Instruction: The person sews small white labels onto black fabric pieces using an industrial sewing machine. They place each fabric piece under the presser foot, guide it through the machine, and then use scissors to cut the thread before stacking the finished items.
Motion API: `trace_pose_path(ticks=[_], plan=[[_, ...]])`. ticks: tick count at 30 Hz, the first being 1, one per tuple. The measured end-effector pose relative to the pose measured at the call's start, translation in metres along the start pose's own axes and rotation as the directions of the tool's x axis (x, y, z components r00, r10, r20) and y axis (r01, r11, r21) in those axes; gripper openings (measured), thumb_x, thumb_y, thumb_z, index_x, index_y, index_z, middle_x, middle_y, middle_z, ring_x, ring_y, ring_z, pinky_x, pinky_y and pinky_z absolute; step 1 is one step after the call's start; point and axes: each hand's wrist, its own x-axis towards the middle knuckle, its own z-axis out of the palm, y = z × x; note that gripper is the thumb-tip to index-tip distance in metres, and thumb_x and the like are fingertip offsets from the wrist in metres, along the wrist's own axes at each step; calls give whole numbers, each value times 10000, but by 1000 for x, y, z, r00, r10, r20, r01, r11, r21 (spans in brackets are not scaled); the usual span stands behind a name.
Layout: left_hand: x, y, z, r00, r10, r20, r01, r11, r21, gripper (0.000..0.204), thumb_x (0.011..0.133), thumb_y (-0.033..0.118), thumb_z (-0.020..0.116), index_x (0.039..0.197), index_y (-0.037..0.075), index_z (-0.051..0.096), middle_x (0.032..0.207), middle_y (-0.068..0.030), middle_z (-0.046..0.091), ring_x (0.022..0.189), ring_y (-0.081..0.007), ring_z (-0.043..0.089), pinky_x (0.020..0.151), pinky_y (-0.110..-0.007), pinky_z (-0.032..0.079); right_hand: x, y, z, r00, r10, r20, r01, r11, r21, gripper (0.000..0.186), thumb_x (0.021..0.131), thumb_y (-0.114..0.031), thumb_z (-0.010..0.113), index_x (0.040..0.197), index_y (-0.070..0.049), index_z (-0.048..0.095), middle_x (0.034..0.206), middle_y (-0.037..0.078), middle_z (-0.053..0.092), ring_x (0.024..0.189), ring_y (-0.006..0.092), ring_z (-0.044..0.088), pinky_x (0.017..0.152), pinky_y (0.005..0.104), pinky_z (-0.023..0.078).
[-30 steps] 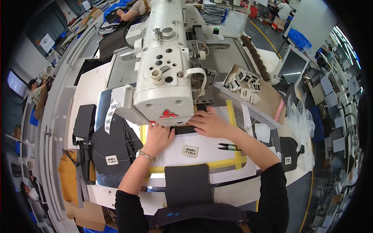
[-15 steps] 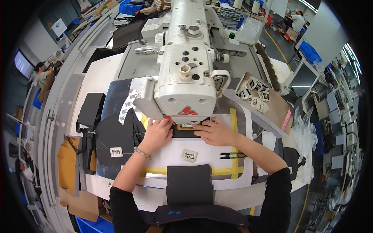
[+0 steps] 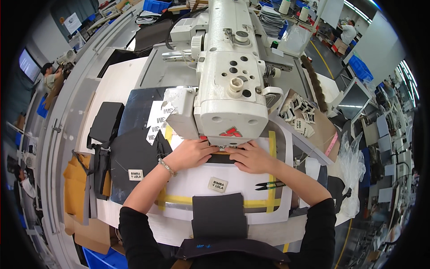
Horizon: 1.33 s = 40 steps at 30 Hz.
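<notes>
Under the head of a white sewing machine (image 3: 230, 110) lies a dark panel (image 3: 219, 158) on white sheeting. A narrow yellowish-tan strip or frame (image 3: 221, 153) and part of a pale printed label show on the panel, mostly hidden by the machine head. My left hand (image 3: 191, 154) rests at the panel's left side, fingers pointing inward. From the right, my right hand (image 3: 251, 157) lays its fingers flat at the strip's edge. Both sets of fingertips are close under the head and partly hidden. A loose pale label (image 3: 218, 184) lies nearer to me, left of black-handled thread snips or tweezers (image 3: 270, 184).
Dark cut pieces (image 3: 141, 154) and another label (image 3: 135, 175) lie at left, near mustard pieces (image 3: 76, 184). A cardboard tray (image 3: 320, 135) of labels stands at right beside clear plastic (image 3: 349, 168). A dark flat piece (image 3: 219, 215) is at the front edge.
My view has shifted, so the machine head appears further right. My hands have drawn slightly closer together at the strip, and more of it is hidden under the head.
</notes>
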Motion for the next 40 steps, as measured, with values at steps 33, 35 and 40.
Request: trace_pose_path(ticks=[33, 35, 40], plan=[[15, 0, 7, 999, 20, -32, -22, 996, -87, 318, 867, 210, 664, 1181, 253, 676, 786, -72, 680, 649, -260, 647, 646, -377, 538, 0, -1, -1, 966, -9, -260, 16, 1000, 23, 205, 769, -191, 680, 940, -132, 583, 1068, -2, 655, 986, 209, 551, 831, 358, 393], [15, -1, 8, 999, 24, -32, -27, 996, -84, 325, 867, 209, 665, 1189, 253, 672, 824, -75, 690, 677, -266, 654, 667, -380, 540, -2, -1, -3, 962, -15, -271, 22, 999, 23, 215, 755, -185, 689, 930, -124, 581, 1043, 5, 656, 974, 211, 554, 816, 357, 400], [17, -2, 11, 998, 52, 30, -50, 998, -47, 347, 860, 209, 677, 1207, 219, 665, 1058, -70, 695, 949, -285, 648, 849, -381, 510, -4, 1, -2, 956, -7, -293, 23, 998, 53, 230, 741, -178, 698, 929, -117, 580, 1019, 15, 654, 965, 217, 554, 814, 361, 405]])
